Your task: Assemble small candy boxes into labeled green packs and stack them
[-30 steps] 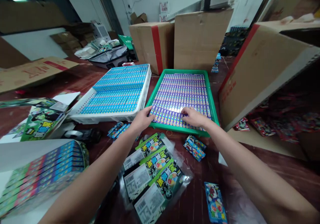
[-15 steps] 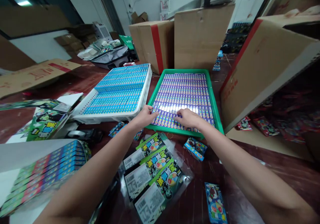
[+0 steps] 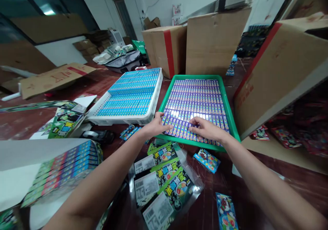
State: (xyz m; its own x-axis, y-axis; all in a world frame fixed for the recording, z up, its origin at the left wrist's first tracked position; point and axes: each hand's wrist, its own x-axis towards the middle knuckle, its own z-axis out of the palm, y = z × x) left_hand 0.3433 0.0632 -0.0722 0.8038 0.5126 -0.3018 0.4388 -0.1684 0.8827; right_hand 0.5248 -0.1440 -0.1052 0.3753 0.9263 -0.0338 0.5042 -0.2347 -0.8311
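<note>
Small purple boxes [image 3: 196, 96] stand in close rows inside a green tray [image 3: 232, 129]. My left hand [image 3: 154, 125] is at the left end of the front rows, its thumb over the box fronts and its fingers at the tray's left side. Bent fingers and thumb of my right hand [image 3: 205, 128] press on boxes near the middle of the same rows. Between my hands a short run of boxes sits slightly askew from its neighbours. Fingertips are partly hidden among the boxes.
Left of the green tray stands a white tray [image 3: 95, 120] of blue boxes. Nearer me lie bagged printed packs [image 3: 166, 189], blue packets [image 3: 208, 160] and a tape dispenser [image 3: 99, 136]. A carton of coloured boxes [image 3: 66, 165] sits at left; tall cartons [image 3: 217, 42] stand behind.
The view has shifted, so the scene sits further right and slightly lower. Both hands stay at the front rows, and the run of boxes between them now looks more askew.
</note>
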